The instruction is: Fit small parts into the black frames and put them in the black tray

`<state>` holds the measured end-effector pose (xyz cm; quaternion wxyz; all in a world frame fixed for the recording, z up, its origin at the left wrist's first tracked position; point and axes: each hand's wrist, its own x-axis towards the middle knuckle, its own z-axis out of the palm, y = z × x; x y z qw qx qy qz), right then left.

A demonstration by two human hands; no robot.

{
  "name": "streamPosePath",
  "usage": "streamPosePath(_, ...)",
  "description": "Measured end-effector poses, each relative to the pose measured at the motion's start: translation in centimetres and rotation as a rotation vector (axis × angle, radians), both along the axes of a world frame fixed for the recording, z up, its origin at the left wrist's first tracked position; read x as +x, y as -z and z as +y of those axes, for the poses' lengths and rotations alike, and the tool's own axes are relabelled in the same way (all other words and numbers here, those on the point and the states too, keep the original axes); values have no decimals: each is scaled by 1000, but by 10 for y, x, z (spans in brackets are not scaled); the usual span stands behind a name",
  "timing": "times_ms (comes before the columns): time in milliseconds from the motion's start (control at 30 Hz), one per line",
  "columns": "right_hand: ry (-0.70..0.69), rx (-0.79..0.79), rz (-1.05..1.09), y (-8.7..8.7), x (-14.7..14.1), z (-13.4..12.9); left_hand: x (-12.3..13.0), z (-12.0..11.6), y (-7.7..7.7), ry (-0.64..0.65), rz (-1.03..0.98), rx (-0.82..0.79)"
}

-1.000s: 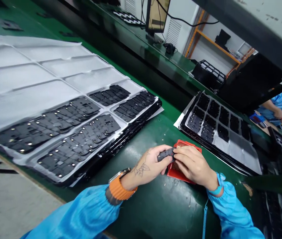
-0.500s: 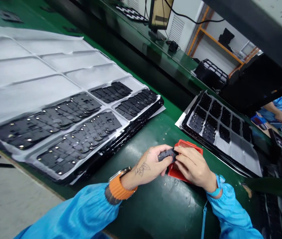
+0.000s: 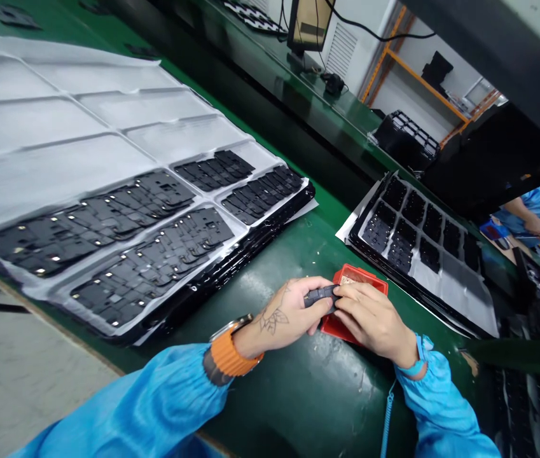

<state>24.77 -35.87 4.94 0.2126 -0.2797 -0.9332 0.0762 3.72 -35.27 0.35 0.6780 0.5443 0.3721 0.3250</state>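
Observation:
A small dark plastic part is pinched between the thumb and fingers of my left hand. The fingertips of my right hand press together at the part's right end; whether they also pinch something tiny is hidden. Both hands are above the green table, in front of a red bin with small pale pieces in it. To the left lies a large tray lined with white sheet, several of its compartments filled with overlapping black parts.
A second lined tray with black parts stands to the right. A blue coiled cord hangs from my right wrist. Behind are a dark bench with a monitor and an orange-framed shelf. A co-worker's hands are at far right.
The camera view has shifted slightly. The part in my left hand is tilted a little differently, and my right fingertips have moved slightly on its end.

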Motion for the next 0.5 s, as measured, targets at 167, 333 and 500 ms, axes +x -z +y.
streamPosePath(167, -6, 0, -2, -4, 0, -1, -1, -1, -3, -1, 13, 7)
streamPosePath(333, -22, 10, 8, -4, 0, -1, -1, -4, -2, -2, 15, -5)
streamPosePath(500, -38, -1, 9, -4, -1, 0, -2, -4, -2, 7, 25, 21)
